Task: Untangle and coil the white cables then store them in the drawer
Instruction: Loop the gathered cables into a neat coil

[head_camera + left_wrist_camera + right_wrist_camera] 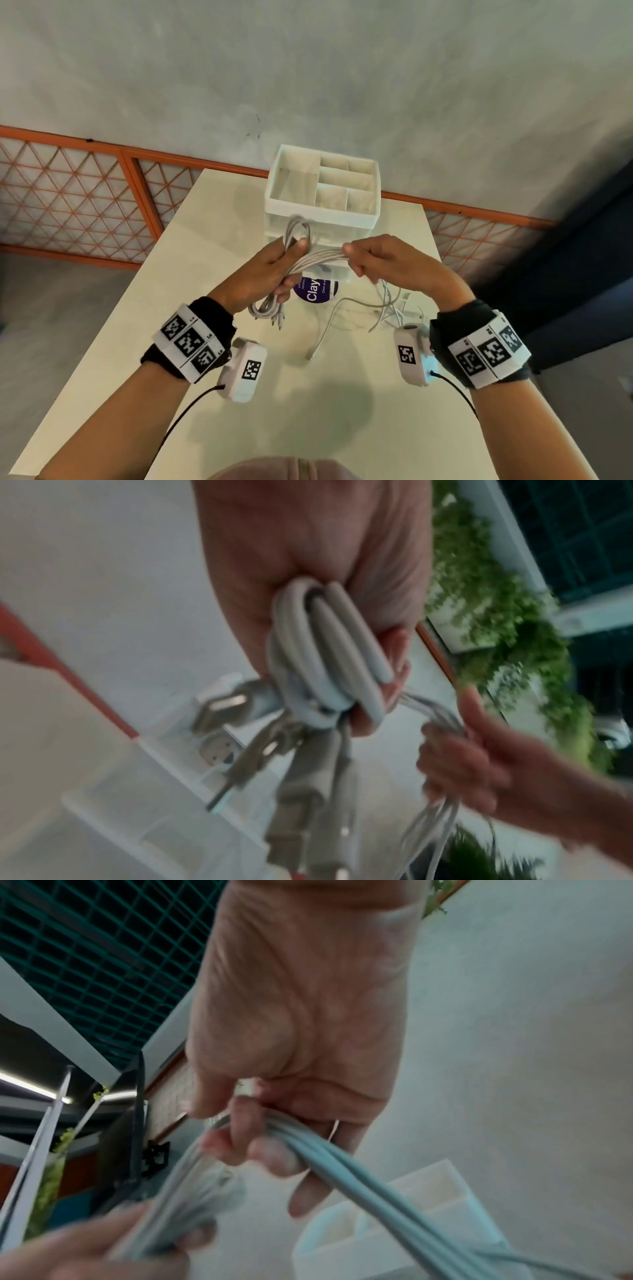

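Note:
Both hands hold a bundle of white cables (pixel 320 257) up above the table. My left hand (pixel 274 270) grips the folded part of the bundle (pixel 322 653), loops sticking out above and below the fist, plugs (pixel 240 704) dangling. My right hand (pixel 373 257) pinches the strands (pixel 308 1153) a short way to the right. Loose cable ends (pixel 383 308) trail from the right hand down onto the table. The white drawer unit (pixel 323 192) stands just behind the hands; its drawers are hidden by them.
The drawer unit's top tray (pixel 373 171) has several open compartments. A purple round label reading "Clay" (pixel 315 291) lies under the hands. The white table (pixel 239 394) ends near an orange lattice railing (pixel 85 192) and a grey wall.

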